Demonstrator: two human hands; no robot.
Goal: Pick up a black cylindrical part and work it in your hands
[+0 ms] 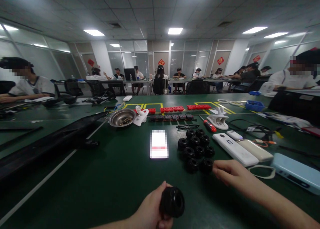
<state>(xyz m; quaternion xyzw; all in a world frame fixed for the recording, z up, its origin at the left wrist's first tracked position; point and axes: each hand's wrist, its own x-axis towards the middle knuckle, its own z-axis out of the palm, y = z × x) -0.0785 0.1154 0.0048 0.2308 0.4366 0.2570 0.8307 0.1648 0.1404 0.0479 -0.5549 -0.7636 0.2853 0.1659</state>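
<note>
Low in the middle, my left hand (158, 205) is closed around a black ring-shaped part (175, 202) that looks like a small tyre, its hole turned to the right. My right hand (226, 171) is curled shut at the right edge of a group of similar black tyre-like parts (195, 141). Its fingertips meet the side of the nearest right part (206, 165); whether they grip it or something small is hidden. A lit phone screen (159, 145), blurred out, lies left of the group.
A metal bowl (115, 122) holds small brass-coloured pieces. Behind stand red trays (172, 108) and a black strip (172, 118). A screwdriver (209, 125), white power bank (235, 149) and blue box (297, 172) are at right; a long black bar (50, 142) crosses the left.
</note>
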